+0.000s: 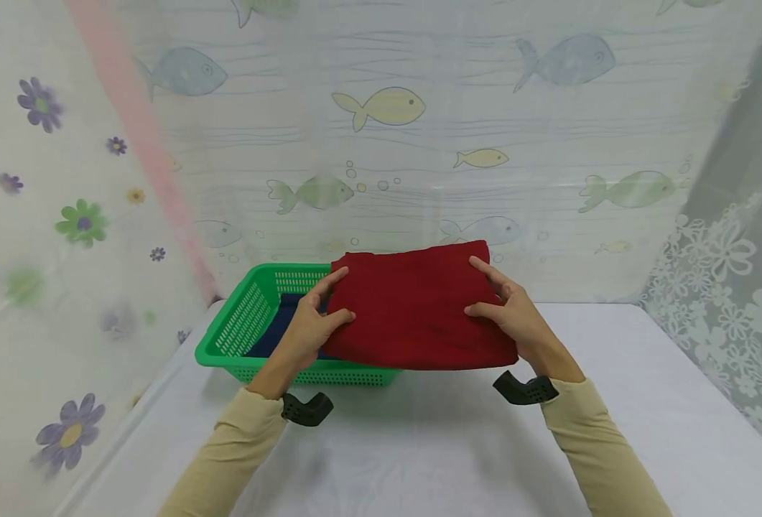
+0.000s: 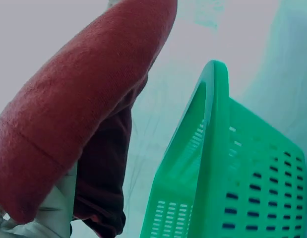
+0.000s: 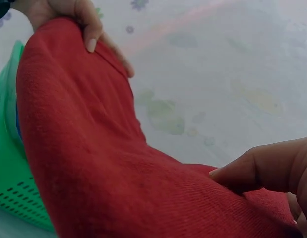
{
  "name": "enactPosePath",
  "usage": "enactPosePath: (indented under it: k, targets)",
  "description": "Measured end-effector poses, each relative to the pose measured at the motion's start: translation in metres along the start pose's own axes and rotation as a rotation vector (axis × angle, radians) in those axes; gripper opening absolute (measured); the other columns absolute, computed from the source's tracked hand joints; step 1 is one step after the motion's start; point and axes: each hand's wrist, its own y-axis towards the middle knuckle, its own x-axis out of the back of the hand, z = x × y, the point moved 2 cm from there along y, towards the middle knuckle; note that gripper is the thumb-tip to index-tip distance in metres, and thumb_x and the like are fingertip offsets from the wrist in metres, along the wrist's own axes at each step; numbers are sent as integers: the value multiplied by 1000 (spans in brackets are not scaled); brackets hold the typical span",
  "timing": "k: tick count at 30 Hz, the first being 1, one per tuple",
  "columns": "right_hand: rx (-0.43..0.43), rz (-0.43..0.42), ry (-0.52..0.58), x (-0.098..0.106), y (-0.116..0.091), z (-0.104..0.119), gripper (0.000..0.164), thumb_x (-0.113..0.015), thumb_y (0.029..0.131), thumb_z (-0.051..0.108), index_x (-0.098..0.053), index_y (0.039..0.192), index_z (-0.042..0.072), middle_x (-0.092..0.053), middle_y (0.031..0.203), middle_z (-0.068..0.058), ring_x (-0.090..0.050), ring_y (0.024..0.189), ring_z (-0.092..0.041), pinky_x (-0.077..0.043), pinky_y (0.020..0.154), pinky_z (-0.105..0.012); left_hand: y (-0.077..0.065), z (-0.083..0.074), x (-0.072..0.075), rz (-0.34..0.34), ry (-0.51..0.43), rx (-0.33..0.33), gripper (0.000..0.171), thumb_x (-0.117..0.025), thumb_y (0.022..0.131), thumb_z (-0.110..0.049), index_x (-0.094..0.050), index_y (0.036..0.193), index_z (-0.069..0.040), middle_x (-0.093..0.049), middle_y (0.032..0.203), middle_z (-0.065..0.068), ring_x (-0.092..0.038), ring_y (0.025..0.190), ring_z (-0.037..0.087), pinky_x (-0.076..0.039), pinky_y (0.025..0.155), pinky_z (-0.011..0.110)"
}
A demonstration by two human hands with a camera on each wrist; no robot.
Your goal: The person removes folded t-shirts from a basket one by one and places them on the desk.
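Left hand (image 1: 304, 329) pinches cloth (image 1: 416, 309) at nine o'clock edge, right hand (image 1: 518, 316) at three. Cloth aloft over tabletop (image 1: 419, 459), basket (image 1: 232, 319) toward nine. Risk: uneven pinch could let folds slip open; low carry could snag basket.

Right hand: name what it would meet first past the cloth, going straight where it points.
Probably the fish curtain, behind the red cloth that the right hand holds; depth is hard to judge.

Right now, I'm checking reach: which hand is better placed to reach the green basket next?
Probably the left hand: it holds the red cloth's end nearer the green basket; the right hand holds the other.
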Motion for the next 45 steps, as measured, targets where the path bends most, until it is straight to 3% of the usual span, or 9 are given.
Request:
enactPosePath:
  k: [16, 33, 38, 45]
  targets:
    - [-8, -29, -12, 46, -27, 1, 78, -65, 91, 7, -26, 155, 31, -32, 146, -9, -41, 120, -27, -51, 82, -37, 10, 13, -45, 17, -75, -27, 73, -59, 86, 4, -37, 151, -21, -40, 140, 8, -49, 117, 31, -51, 84, 39]
    - [-39, -91, -70, 95, -53, -6, 76, -67, 92, 13, -29, 153, 35, -31, 145, -6, -44, 114, -19, -54, 77, -33, 17, 16, -99, 80, -85, -32, 78, -62, 86, 2, -33, 152, -25, -36, 146, 3, -60, 105, 29, -52, 84, 41]
    - [-84, -94, -64, 109, -63, -9, 76, -68, 92, 14, -29, 153, 37, -34, 142, -4, -50, 109, -15, -55, 74, -37, 21, 23, -114, 89, -80, -21, 77, -63, 87, 2, -33, 152, -28, -30, 151, 0, -61, 103, 26, -51, 85, 39]
    - [-94, -99, -123, 126, -66, -13, 75, -66, 93, 16, -26, 154, 37, -40, 134, -1, -57, 101, -12, -56, 73, -38, 26, 28, -135, 78, -127, -39, 77, -61, 86, 4, -32, 153, -21, -29, 152, 5, -56, 112, 34, -50, 88, 44]
